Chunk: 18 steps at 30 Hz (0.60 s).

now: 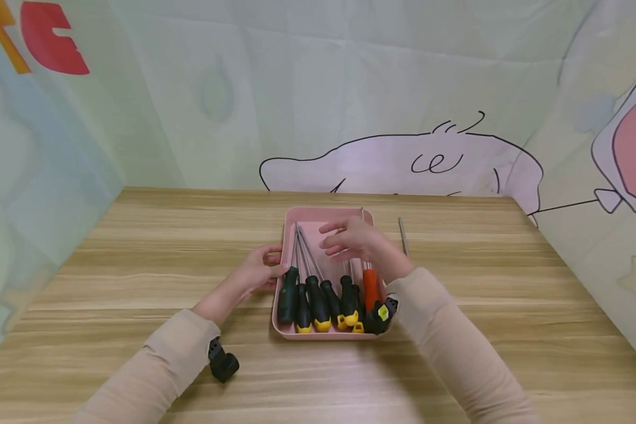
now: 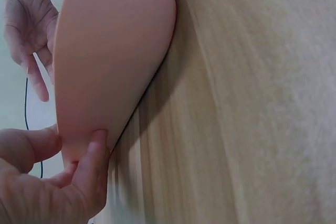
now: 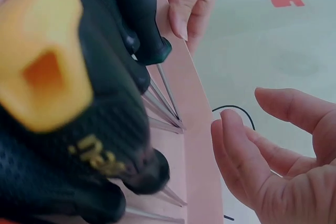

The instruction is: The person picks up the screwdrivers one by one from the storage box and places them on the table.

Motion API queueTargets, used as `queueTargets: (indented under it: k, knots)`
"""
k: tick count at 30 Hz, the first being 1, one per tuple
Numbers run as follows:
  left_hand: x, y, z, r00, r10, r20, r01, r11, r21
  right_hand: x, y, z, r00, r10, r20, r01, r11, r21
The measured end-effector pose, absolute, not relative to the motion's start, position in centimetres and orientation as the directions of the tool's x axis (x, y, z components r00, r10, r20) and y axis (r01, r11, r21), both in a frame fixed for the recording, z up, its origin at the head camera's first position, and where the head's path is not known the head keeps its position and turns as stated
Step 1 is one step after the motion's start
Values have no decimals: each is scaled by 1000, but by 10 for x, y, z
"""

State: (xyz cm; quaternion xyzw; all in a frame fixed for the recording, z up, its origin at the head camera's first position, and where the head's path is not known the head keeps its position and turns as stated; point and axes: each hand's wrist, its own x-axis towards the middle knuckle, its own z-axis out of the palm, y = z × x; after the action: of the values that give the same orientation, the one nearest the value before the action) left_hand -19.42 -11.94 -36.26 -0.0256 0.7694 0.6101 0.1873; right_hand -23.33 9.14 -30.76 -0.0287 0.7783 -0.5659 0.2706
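A pink tray [image 1: 328, 215] lies on the table, holding several screwdrivers with black-and-yellow handles [image 1: 318, 303], a dark green-black screwdriver [image 1: 288, 297] at the left and an orange-handled screwdriver [image 1: 371, 288] at the right. My left hand [image 1: 257, 271] holds the tray's left side; in the left wrist view its thumb [image 2: 44, 145] is at the rim and its fingers are against the outer wall. My right hand [image 1: 352, 238] hovers over the tray's far half, fingers spread and loosely bent, nothing in them. Its empty palm shows in the right wrist view.
A thin metal rod [image 1: 403, 235] lies on the wooden table [image 1: 180, 235] right of the tray, its near end hidden by my right forearm. A printed cloth backdrop [image 1: 297, 88] stands behind the table and along both sides.
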Motion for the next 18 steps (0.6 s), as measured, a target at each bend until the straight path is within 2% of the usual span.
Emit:
queueTargets:
  k: [18]
  knots:
    - [-195,-120,-364,-928,188,-321,-272,245,931,-232,70,-319,-833,-335,-441,310,380,-872]
